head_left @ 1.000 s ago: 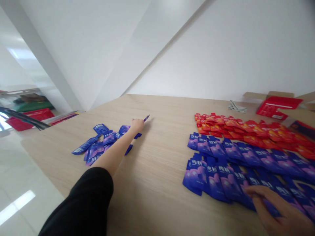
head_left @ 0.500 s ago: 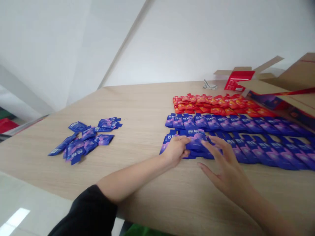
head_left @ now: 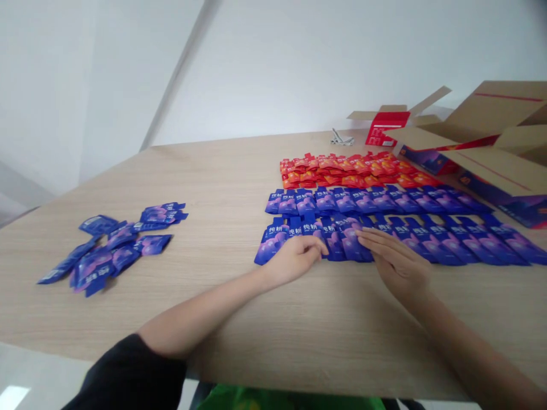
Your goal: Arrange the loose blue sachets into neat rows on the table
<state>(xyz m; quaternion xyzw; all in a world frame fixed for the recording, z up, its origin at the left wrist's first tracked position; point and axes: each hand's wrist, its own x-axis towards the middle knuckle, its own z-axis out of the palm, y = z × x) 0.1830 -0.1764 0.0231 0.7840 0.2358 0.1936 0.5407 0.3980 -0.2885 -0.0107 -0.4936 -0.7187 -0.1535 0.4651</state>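
My left hand (head_left: 296, 257) is at the front row of blue-purple pouches (head_left: 431, 242), its fingers curled in over the lower end of a pouch (head_left: 311, 226). Whether anything sits between those fingertips is hidden. To its right, my right hand (head_left: 399, 262) has its fingers stretched out side by side, the tips at the right edge of another blue-purple pouch (head_left: 349, 236). The pouches in this row overlap one another and lie with their printed faces up. Behind it runs a second row of blue-purple pouches (head_left: 363, 200).
Red-orange pouches (head_left: 342, 171) lie in rows farther back. A loose pile of blue pouches (head_left: 115, 245) is on the left. Open cardboard boxes (head_left: 482, 145) and a small red box (head_left: 387, 126) stand at the right, near crumpled paper strips (head_left: 341, 138) by the wall.
The pouch between my hands has been lowered into the front row. My right hand's spread fingers have come together. The camera view has turned slightly right.
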